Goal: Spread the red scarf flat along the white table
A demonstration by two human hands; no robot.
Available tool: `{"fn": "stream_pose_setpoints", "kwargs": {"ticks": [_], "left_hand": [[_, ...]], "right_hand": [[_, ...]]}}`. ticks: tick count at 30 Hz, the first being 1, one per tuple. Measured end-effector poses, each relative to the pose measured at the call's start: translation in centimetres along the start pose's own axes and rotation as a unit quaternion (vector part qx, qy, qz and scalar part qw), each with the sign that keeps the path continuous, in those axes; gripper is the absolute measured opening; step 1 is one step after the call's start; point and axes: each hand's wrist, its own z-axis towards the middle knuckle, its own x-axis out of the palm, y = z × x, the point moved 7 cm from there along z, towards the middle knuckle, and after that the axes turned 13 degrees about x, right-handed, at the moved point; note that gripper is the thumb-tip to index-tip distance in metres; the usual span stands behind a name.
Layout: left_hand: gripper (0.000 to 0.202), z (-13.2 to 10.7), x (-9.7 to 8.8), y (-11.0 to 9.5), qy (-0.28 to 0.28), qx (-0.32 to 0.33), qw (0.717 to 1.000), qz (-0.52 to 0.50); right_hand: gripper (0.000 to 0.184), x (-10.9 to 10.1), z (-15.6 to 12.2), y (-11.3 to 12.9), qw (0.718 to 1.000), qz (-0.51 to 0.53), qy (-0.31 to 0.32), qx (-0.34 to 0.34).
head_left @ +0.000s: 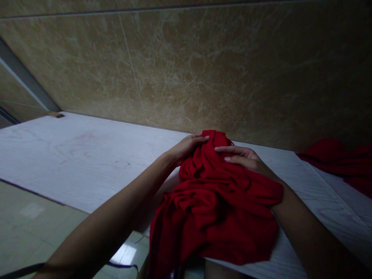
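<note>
A crumpled red cloth (215, 186) lies bunched across the white table, its lower folds hanging past the near edge. My left hand (188, 147) is closed on the cloth's far left side, the thumb on top and the other fingers mostly hidden. From the right, my right hand (244, 157) holds the same cloth, with two digits stretched over its top and the rest hidden from sight. A fold of it lies over my right wrist. Whether the cloth is a garment cannot be made out.
The white wood-grain table (87, 155) runs along a brown marbled wall (186, 69). More red cloth (334, 159) lies at the far right. A small brown block (55, 114) sits at the table's far left corner. Tiled floor (29, 221) shows at lower left.
</note>
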Motion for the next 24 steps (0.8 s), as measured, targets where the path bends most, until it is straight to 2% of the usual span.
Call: {"fn": "stream_pose_setpoints", "kwargs": {"ticks": [4,7,11,14,16,19,21,24], "left_hand": [[0.039,0.2,-1.6,0.7,-0.107,-0.053,0.993,0.003],[0.041,0.6,-2.3,0.2,-0.137,-0.026,0.99,-0.033],[0.042,1.0,-1.9,-0.3,-0.085,-0.011,0.994,-0.07],[0.042,0.8,-1.0,-0.3,-0.006,-0.023,0.997,-0.075],[0.043,0.4,-0.3,0.1,0.045,-0.037,0.996,-0.068],[0.038,-0.3,0.4,0.9,0.09,-0.062,0.993,-0.047],[0.033,-0.5,0.6,1.1,0.09,-0.052,0.994,-0.027],[0.033,-0.2,0.2,0.6,0.039,0.0,0.999,0.014]], "right_hand": [[0.028,-2.6,0.0,1.4,0.992,0.031,-0.096,-0.076],[0.029,-5.0,0.7,1.7,0.986,0.043,-0.131,-0.091],[0.033,-6.6,1.1,1.8,0.981,0.055,-0.158,-0.103],[0.029,-6.4,0.5,2.3,0.973,0.075,-0.18,-0.126],[0.024,-5.7,0.1,2.6,0.975,0.066,-0.17,-0.126],[0.023,-3.9,0.0,2.5,0.991,0.019,-0.102,-0.084],[0.027,-2.6,0.1,1.7,0.998,-0.015,-0.04,-0.044],[0.036,-1.3,0.6,0.0,0.998,-0.056,0.008,0.003]]}}
